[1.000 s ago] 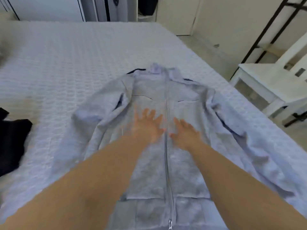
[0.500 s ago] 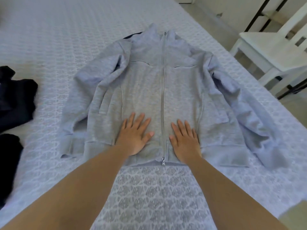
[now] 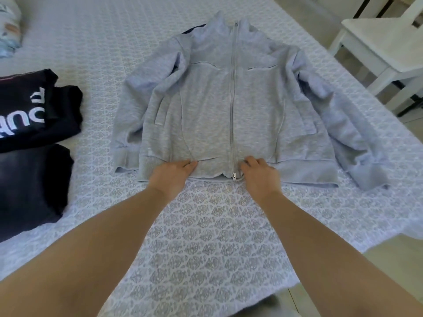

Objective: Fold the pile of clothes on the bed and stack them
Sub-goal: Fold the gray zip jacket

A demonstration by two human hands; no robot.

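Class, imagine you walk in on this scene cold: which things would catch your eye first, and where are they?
A light grey zip-up fleece jacket lies spread flat, front up, in the middle of the white patterned bedspread. The left hand and right hand grip its bottom hem on either side of the zipper. At the left edge lie dark folded clothes, one black garment with white lettering.

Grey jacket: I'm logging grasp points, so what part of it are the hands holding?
Both hands, left hand and right hand, grip the grey jacket at its bottom hem, either side of the zipper.
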